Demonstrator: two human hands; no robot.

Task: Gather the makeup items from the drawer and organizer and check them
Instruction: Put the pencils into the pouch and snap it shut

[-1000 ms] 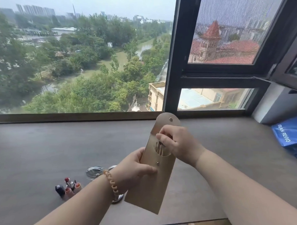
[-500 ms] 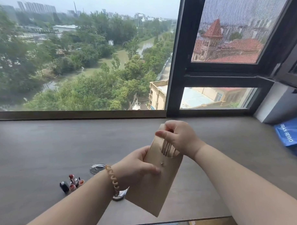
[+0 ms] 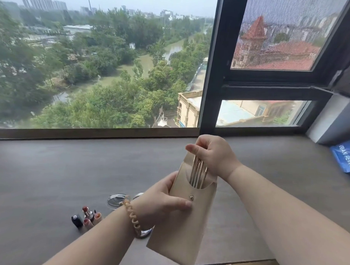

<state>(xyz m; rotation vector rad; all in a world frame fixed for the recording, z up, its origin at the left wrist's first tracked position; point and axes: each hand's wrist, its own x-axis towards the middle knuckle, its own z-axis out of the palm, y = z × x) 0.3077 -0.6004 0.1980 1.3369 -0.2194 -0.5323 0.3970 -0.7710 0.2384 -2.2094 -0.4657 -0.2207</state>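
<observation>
The left hand grips a tan brush pouch from its left side, thumb pressed on the front just beside the small metal snap. The pouch is held tilted above the grey worktop, its lower corner pointing toward the near edge. The right hand is closed around the upper ends of several slim gold-handled makeup brushes, whose lower parts sit inside the pouch's open mouth. A beaded bracelet circles the left wrist. On the worktop to the left stand a few opened lipsticks, close together, with a round shiny lid just behind them. A blue bag lies at the far right.
</observation>
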